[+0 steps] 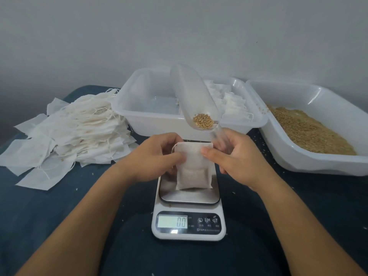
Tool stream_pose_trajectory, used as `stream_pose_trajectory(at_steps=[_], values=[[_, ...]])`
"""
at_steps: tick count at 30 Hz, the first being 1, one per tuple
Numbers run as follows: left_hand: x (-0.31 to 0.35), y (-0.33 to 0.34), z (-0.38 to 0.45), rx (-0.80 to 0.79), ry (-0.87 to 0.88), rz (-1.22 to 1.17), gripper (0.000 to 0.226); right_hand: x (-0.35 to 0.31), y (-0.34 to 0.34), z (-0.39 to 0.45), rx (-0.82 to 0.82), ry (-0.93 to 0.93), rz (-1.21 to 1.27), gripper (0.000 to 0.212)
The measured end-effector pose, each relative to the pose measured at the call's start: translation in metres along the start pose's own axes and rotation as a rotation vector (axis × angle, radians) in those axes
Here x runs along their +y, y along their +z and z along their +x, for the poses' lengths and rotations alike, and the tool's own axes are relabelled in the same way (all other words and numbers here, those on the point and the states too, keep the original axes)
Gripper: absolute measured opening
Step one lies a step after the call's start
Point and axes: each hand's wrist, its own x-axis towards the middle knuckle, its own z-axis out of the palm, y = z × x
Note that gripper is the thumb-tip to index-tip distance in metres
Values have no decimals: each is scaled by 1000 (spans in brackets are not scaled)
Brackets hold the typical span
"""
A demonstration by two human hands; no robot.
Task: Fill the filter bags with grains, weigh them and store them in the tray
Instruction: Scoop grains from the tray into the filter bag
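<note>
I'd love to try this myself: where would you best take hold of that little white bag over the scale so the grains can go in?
Pinch the filter bag by its two upper corners, one from each side, as the left hand and right hand do. It hangs upright, filled end down, so side grips probably leave the top free for the scoop.

A plain pale grey wall [179, 26] fills the upper half of the view, bare and evenly lit, shading darker toward the left edge and the corners. A tiny dark speck sits on it at the upper right. Below it lies a work surface covered with a dark blue cloth [59, 206], smooth and matte, with a rounded far-left corner. The light is soft and diffuse, casting only faint shadows on the cloth.
</note>
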Motion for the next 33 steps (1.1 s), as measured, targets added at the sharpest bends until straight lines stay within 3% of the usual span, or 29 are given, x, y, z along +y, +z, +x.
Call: stream_pose_trajectory(at_steps=[3, 7, 12, 16, 33], values=[[-6, 0, 3, 110, 27, 229, 14, 3, 2, 1, 13, 64, -54, 46], [-16, -5, 9, 245, 31, 248, 7, 8, 0, 5, 109, 113, -104, 61], [-17, -8, 15, 501, -38, 221, 4, 13, -3, 9, 292, 56, -70, 34], [-16, -12, 17, 647, -60, 126, 5, 14, -5, 11, 408, 24, -65, 31], [-14, -13, 17, 635, -85, 27, 5, 19, -5, 12, 454, -27, -50, 32]])
